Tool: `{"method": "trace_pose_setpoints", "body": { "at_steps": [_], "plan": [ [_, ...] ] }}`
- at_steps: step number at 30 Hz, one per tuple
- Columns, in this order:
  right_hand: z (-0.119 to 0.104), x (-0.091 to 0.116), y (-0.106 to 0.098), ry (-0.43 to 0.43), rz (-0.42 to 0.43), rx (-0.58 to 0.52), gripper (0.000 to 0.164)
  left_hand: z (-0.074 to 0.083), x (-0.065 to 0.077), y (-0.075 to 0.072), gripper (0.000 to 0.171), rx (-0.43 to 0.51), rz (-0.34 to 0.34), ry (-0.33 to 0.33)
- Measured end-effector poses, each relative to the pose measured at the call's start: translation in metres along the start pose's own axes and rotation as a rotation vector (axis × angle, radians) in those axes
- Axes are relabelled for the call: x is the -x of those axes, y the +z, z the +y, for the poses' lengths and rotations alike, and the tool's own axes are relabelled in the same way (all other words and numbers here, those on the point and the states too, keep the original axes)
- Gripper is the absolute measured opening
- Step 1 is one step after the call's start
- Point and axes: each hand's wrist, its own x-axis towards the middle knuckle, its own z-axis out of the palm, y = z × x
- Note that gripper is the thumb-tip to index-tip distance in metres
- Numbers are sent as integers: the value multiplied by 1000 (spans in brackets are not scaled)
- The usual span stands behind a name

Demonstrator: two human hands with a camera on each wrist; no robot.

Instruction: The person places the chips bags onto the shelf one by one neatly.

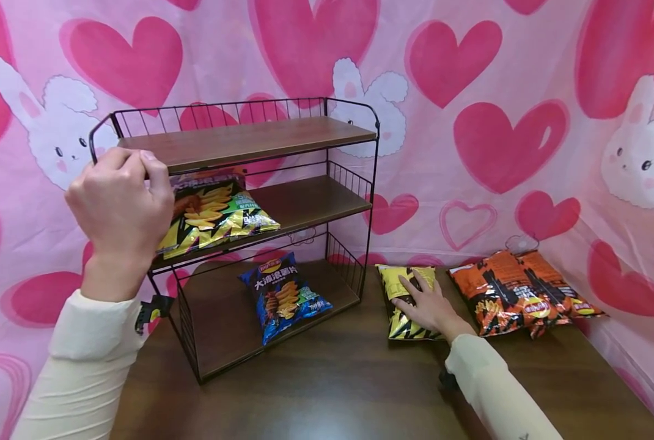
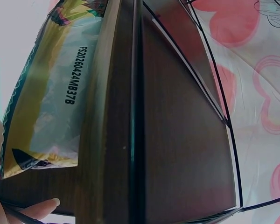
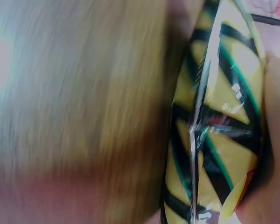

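My left hand [image 1: 123, 201] is curled at the left end of a three-tier black wire rack with brown boards [image 1: 283, 135], gripping its frame; a fingertip [image 2: 44, 207] shows by a dark rod in the left wrist view. Beside it, a yellow chip bag [image 1: 217, 214] lies on the middle shelf, its end [image 2: 51, 98] near the board's edge in the left wrist view. My right hand [image 1: 428, 304] rests with spread fingers on another yellow chip bag [image 1: 406, 278] lying on the table. The striped side of that bag [image 3: 214, 121] fills much of the right wrist view.
A blue chip bag [image 1: 287, 297] leans on the bottom shelf. Orange chip bags [image 1: 505, 290] overlap on the brown table [image 1: 327, 391], right of my right hand. A pink heart-and-rabbit cloth [image 1: 508, 146] hangs behind the rack and along the right side.
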Motion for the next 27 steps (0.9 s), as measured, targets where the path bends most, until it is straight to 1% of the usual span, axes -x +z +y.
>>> {"method": "trace_pose_setpoints", "body": {
  "at_steps": [5, 12, 14, 19, 23, 27],
  "plan": [
    [-4, -1, -1, 18, -17, -6, 78, -2, 0, -1, 60, -8, 3, 0],
    [-5, 9, -19, 76, 29, -73, 67, -2, 1, 3, 60, 2, 14, 17],
    [-5, 12, -23, 105, 23, -95, 70, -2, 0, 2, 60, 1, 10, 16],
    [-6, 20, -23, 198, -2, -136, 86, -1, -1, 1, 60, 2, 8, 6],
    [-13, 20, -16, 233, -3, -114, 95, -2, 0, 0, 60, 2, 11, 5],
    [-19, 19, -9, 240, -7, -74, 94, -1, 0, 1, 57, 10, 23, 15]
  ]
}}
